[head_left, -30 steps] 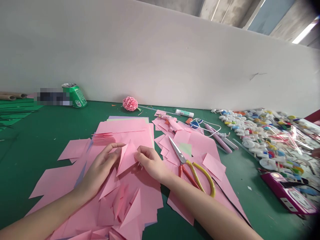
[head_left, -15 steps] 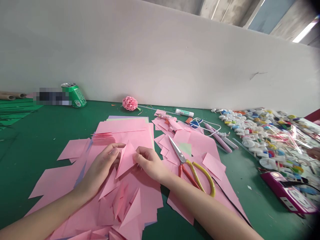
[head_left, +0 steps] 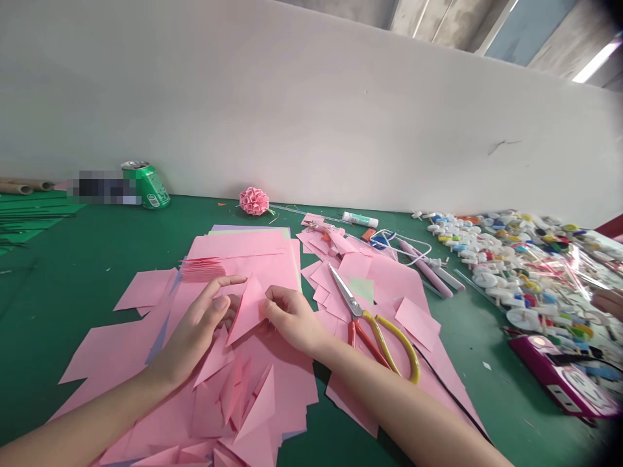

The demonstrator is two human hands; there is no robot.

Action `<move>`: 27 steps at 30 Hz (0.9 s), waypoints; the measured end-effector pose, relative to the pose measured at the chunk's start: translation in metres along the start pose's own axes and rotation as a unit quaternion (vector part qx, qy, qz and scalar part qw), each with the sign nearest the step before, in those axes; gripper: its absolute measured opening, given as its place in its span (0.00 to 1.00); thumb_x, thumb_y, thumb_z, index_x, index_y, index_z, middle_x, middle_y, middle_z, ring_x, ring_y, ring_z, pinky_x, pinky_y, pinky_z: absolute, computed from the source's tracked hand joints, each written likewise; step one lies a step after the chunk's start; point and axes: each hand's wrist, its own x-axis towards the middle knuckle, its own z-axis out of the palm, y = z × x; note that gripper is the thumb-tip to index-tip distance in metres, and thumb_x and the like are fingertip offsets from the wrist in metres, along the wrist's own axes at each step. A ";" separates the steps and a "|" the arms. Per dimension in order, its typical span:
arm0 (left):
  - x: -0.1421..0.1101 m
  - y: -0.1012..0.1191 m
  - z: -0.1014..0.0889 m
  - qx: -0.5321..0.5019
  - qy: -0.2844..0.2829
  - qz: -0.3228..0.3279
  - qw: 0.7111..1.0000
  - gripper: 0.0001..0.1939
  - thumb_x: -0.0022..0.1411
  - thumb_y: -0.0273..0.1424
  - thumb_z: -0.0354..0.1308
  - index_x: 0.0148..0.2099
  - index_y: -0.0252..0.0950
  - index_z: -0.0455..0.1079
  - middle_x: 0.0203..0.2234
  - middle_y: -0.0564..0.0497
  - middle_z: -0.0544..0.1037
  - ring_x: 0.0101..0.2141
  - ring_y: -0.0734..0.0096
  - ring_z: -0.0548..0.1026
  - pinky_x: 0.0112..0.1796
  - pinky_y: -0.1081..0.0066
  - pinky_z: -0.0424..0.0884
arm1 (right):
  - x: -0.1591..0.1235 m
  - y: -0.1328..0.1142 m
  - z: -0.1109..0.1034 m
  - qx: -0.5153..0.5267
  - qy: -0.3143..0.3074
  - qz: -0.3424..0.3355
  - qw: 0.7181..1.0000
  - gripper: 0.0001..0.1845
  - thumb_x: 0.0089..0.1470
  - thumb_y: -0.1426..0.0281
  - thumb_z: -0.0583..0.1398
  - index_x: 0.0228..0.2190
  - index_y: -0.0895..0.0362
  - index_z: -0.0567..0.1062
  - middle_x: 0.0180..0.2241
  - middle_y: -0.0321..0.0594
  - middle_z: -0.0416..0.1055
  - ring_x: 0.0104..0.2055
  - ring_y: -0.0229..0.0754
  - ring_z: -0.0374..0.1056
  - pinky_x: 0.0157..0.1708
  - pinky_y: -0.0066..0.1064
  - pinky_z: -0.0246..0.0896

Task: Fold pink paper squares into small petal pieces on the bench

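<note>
Pink folded paper (head_left: 247,316) held before me, over flat pink sheets (head_left: 291,377) at middle of green worktop (head_left: 34,311). Right hand (head_left: 292,318) pinches its right edge between thumb and fingers, likely to steady it. Left hand (head_left: 202,318) curved at left edge, thumb apart from index finger, perhaps to guide crease; whether hidden fingers grip, I cannot tell. Folded pieces (head_left: 256,408) heaped near me, probably within reach. Scissors (head_left: 361,314) just right of right hand, handles toward near side, probably for easy pickup. Paper ball (head_left: 254,201) far off by wall (head_left: 292,117), likely out of way.
</note>
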 end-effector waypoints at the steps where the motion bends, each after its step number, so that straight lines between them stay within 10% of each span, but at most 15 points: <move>1: 0.000 0.000 0.000 0.007 0.000 0.003 1.000 0.33 0.61 0.53 0.49 0.61 0.40 0.56 0.31 0.49 0.78 0.32 0.61 0.76 0.33 0.66 0.74 | 0.000 0.000 0.000 -0.005 0.000 -0.002 1.000 0.10 0.54 0.68 0.54 0.23 0.56 0.65 0.22 0.33 0.66 0.25 0.35 0.62 0.26 0.26 0.54; 11: 0.000 0.003 0.010 0.154 0.090 0.033 0.984 0.27 0.62 0.48 0.48 0.57 0.39 0.65 0.21 0.55 0.72 0.25 0.65 0.72 0.24 0.72 0.68 | 0.000 0.000 0.000 -0.040 0.008 -0.014 0.999 0.09 0.54 0.69 0.53 0.23 0.57 0.65 0.22 0.33 0.65 0.25 0.34 0.60 0.25 0.25 0.51; 21: -0.001 0.008 0.010 0.145 0.089 0.030 0.985 0.26 0.64 0.51 0.46 0.56 0.41 0.67 0.48 0.50 0.75 0.48 0.59 0.73 0.44 0.69 0.72 | 0.000 0.001 0.002 -0.059 0.010 -0.021 0.998 0.12 0.56 0.65 0.53 0.23 0.57 0.64 0.22 0.32 0.64 0.25 0.34 0.58 0.26 0.25 0.50; 27: -0.001 0.005 0.011 0.136 0.084 0.028 0.987 0.25 0.64 0.49 0.47 0.57 0.42 0.66 0.34 0.52 0.75 0.40 0.61 0.74 0.39 0.69 0.72 | -0.002 0.001 0.001 -0.080 0.012 -0.027 0.996 0.12 0.55 0.66 0.53 0.22 0.57 0.62 0.21 0.30 0.60 0.24 0.33 0.54 0.25 0.25 0.49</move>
